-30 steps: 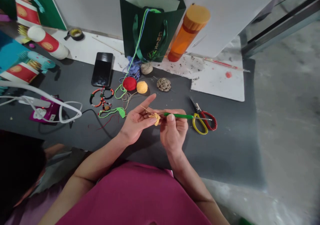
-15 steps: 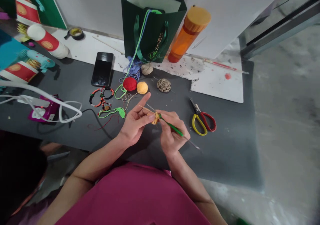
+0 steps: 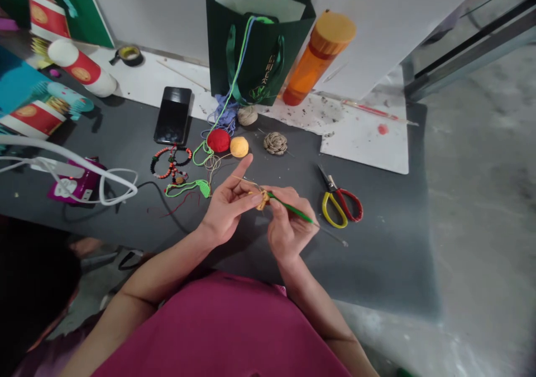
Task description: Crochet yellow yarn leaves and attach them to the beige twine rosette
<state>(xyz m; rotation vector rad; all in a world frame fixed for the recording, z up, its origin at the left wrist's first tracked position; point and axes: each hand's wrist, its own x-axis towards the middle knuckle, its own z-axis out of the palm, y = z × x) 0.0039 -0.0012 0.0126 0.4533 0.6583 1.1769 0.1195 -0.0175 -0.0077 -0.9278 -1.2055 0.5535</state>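
Note:
My left hand (image 3: 226, 206) pinches a small yellow crochet piece (image 3: 263, 199) between thumb and fingers, its index finger raised with yellow yarn across it. In my right hand (image 3: 291, 223) is a crochet hook (image 3: 296, 210) with a green grip, its tip at the crochet piece and its metal shaft jutting out behind the hand. Just beyond my left hand lie a yellow yarn ball (image 3: 239, 147) and a red yarn ball (image 3: 218, 141). A green crocheted leaf (image 3: 203, 187) rests left of that hand. Scissors (image 3: 337, 198) lie to the right of my right hand.
At the back stand a dark green paper bag (image 3: 257, 42) and an orange bottle (image 3: 318, 58). A phone (image 3: 173, 115), beaded bracelets (image 3: 171, 162) and a grey-brown crocheted flower (image 3: 275, 143) lie on the dark table. White cables (image 3: 113, 190) run at left, where another person's head (image 3: 37, 293) shows.
The hook's tip has drawn back into the crochet piece, and its rear end has swung outward to the right. Both hands stay nearly in place; the view has shifted slightly.

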